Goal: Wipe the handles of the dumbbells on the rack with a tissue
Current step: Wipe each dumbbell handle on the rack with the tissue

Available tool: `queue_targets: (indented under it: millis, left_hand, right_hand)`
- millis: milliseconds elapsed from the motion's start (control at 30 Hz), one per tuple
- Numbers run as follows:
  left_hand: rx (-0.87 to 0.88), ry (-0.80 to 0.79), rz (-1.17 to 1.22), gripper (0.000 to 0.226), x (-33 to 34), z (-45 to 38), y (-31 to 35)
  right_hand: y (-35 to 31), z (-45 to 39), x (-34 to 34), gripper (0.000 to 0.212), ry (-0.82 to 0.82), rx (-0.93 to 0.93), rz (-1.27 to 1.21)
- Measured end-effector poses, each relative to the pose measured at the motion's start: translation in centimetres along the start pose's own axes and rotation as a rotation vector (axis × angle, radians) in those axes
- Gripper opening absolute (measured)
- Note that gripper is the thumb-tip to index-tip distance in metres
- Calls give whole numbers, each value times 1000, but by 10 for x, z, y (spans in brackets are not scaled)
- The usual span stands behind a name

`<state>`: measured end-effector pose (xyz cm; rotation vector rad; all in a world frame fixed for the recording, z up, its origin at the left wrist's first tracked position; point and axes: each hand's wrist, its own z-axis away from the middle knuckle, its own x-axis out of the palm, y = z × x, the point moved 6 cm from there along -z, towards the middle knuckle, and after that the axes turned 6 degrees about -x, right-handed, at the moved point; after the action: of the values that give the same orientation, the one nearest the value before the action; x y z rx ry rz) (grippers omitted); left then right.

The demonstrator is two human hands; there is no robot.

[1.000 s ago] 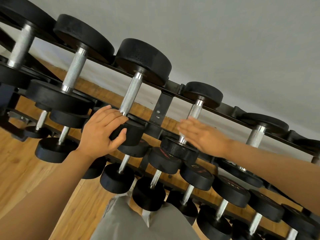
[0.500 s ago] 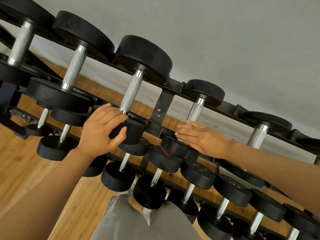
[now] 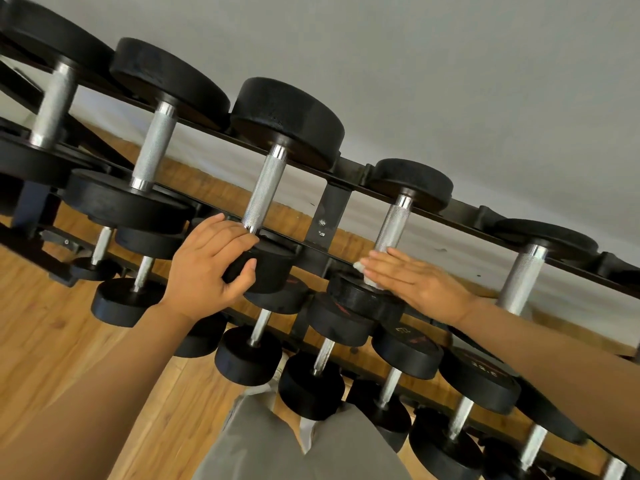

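A black rack (image 3: 332, 209) holds rows of black dumbbells with knurled silver handles. My left hand (image 3: 211, 268) grips the near head of a large top-row dumbbell (image 3: 287, 116), fingers curled over its edge just below the handle (image 3: 263, 192). My right hand (image 3: 412, 278) lies flat with straight fingers against the lower end of the neighbouring handle (image 3: 393, 223). A white tissue (image 3: 363, 270) peeks out under its fingertips, pressed to that handle. Most of the tissue is hidden beneath the hand.
More dumbbells fill the top row to the left (image 3: 156, 147) and right (image 3: 523, 271), and smaller ones (image 3: 249, 355) sit on the lower tiers. A grey wall is behind, a wooden floor (image 3: 52, 341) below. My grey trousers (image 3: 277, 445) show at the bottom.
My right hand has slid along the handle with the tissue, its fingers now stretched flatter toward the left. My left hand keeps its grip on the dumbbell head.
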<state>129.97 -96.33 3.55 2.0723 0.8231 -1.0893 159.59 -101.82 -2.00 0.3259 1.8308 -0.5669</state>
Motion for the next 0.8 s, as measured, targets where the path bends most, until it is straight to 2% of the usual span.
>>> queue_targets:
  millis: [67,200,267,333,400,467,533,700,800]
  left_hand:
    - [-3,-9,-6,38,0,0,0]
    - [2,-15,-14,37,0,-1,0]
    - [3,-23,-15,37,0,-1,1]
    - [1,-27,-17,37,-1,-1,1]
    - [1,-32,-21,37,0,-1,0]
    - [-2,-35,-21,37,0,-1,0]
    - [-4,-32,-21,38,0,-1,0]
    - [-2,-41,-21,37,0,-2,1]
    - [-6,-53,-20,38,0,-1,1]
  right_hand:
    - [11,-1,-9,56,14,-31,42]
    - [55,-6,-38,66,175,194,210]
    - [50,-5,-33,73,205,233,195]
    - [30,1,-19,65,178,130,96]
    - [8,7,-6,48,60,-14,15]
    - [0,9,-2,44,-44,-105,5]
    - [9,5,-10,45,-55,-131,56]
    - [54,-5,-40,58,156,210,240]
    - [36,-2,-31,54,230,208,171]
